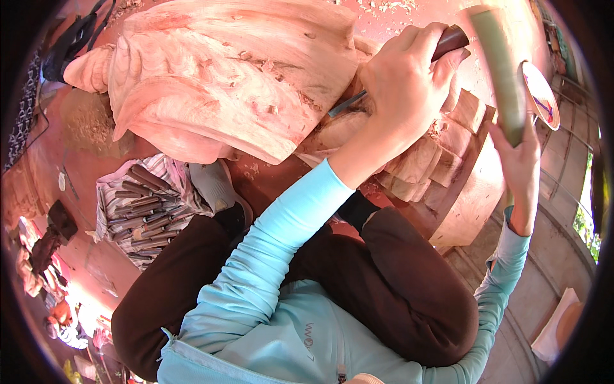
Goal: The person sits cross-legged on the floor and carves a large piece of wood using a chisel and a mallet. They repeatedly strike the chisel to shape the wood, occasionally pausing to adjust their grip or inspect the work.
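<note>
My left hand (409,80) is closed around the dark handle of a chisel (451,41). Its narrow steel blade (347,104) points left and down to the edge of a large carved wood piece (236,83). Over on the right, my right hand (519,153) grips the lower end of a green, club-shaped mallet (502,70), held raised and slightly blurred by motion. The mallet's head stands apart from the chisel handle. Loose chips lie on the carving, which has flowing, wavy relief. My left hand partly hides the wood behind it.
Several carving tools (144,208) lie on a striped cloth by my left foot. A stepped, blocky wood part (441,153) stands close to my right knee. Wood shavings (96,125) are piled left of the carving. A round, pink-faced disc (541,96) is beside the mallet.
</note>
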`<state>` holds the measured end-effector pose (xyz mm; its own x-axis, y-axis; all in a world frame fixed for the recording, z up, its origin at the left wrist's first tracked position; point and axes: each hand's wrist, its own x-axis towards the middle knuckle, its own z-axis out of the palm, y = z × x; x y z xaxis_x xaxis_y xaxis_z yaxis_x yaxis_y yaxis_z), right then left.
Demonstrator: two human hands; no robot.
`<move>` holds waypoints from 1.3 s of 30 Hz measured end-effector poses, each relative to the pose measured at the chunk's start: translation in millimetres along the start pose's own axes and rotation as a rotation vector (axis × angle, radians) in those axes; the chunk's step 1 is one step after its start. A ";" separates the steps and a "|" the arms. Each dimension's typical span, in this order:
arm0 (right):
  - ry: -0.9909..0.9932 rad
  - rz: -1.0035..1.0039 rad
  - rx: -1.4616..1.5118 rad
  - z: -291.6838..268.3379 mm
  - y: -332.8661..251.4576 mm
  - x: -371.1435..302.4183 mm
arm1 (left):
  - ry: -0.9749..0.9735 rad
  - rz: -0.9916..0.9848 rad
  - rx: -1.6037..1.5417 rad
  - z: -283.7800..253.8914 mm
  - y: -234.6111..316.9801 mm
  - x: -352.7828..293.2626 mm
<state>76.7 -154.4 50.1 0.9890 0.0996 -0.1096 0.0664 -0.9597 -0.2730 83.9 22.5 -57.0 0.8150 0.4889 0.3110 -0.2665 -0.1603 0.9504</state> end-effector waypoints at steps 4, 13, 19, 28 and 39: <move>0.054 0.070 0.141 -1.3 -3.0 5.8 | 0.016 0.022 0.014 -1.2 -0.4 -0.5; 0.027 0.134 0.177 6.5 -7.0 6.9 | 0.024 0.085 0.078 -1.6 -6.3 -1.0; -0.023 -0.048 0.067 11.3 -2.5 -2.5 | -0.097 0.099 -0.002 -15.6 7.0 -4.4; 0.148 0.090 0.374 18.0 -0.4 -18.7 | -0.128 0.294 -0.032 -29.0 41.6 -27.0; 0.083 0.287 0.484 10.9 -9.6 -30.3 | -0.109 0.234 -0.062 -2.3 11.0 -11.4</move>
<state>44.6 -145.4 45.6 0.9668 -0.1871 -0.1740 -0.2555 -0.7135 -0.6524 70.6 17.1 -50.1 0.7771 0.3485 0.5240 -0.4829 -0.2036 0.8517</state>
